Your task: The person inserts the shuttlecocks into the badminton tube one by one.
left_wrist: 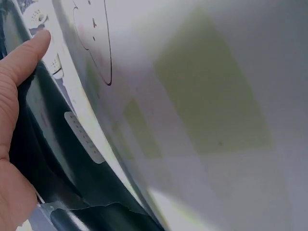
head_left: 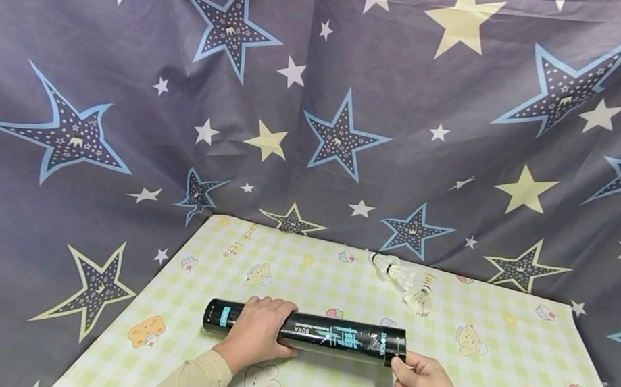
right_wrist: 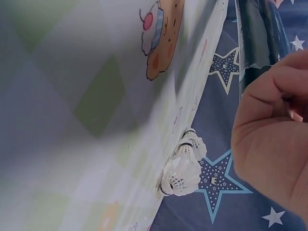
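Observation:
A black shuttlecock tube [head_left: 317, 340] with blue lettering lies sideways, held level over the table. My left hand [head_left: 257, 334] grips it left of its middle, with the fingers over the top. At the tube's right end, my right hand [head_left: 431, 386] pinches the rim between thumb and forefinger. Whether a cap sits there is hidden by the fingers. In the left wrist view the thumb [left_wrist: 30, 55] lies along the dark tube [left_wrist: 53, 139]. The right wrist view shows the curled right hand [right_wrist: 274, 134] at the tube's end [right_wrist: 257, 33].
White feather shuttlecocks [head_left: 398, 274] lie near the table's back edge, beyond the tube. A green-and-white checked cloth [head_left: 335, 376] with cartoon prints covers the table. Dark star-patterned fabric [head_left: 277, 99] hangs behind and at both sides.

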{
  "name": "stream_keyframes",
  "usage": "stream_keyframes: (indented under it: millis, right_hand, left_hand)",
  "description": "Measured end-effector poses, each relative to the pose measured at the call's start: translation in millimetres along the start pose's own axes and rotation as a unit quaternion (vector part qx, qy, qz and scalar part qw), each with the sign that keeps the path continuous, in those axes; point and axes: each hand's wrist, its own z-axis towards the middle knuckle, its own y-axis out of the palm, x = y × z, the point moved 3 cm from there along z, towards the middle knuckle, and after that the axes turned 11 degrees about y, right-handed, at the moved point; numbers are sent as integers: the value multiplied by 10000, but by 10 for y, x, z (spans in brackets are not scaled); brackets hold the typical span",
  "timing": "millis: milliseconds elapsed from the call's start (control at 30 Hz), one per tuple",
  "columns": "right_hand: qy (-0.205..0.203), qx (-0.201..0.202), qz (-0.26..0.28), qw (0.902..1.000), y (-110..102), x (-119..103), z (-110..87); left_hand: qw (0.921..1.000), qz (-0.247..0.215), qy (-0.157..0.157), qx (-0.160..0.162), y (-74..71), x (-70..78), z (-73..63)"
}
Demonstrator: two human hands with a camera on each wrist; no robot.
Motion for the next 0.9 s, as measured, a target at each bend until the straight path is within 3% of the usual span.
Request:
stream_keyframes:
  millis: [100,200,300,433,500,600,900]
  right_hand:
    - [-10,-64,-115,9999,-46,-20,5]
    - [-62,14,-344,9994,-227,-62,-26]
    - [-138,463,-307,9984,-556,-127,-62]
    - [-72,1216,306,9921,-993,-187,-50]
    - [6,1393,522,9889,-1116,-181,-12]
    - [107,1423,625,9878,-1170,-162,75]
    - [95,1256,558,9905,-1002,-315,434]
  left_hand:
    - [10000,-8,-20,90,16,2,1]
    - [9999,-36,-41,115,25,0,9]
    - [9997,-116,-105,167,9,-14,19]
    - [9993,-240,-211,176,-28,-43,14]
    - [9993,-239,-212,168,-28,-52,7]
    - [9995,-185,-151,193,-8,-51,-3]
    - [9995,-140,-77,281,4,-27,-16]
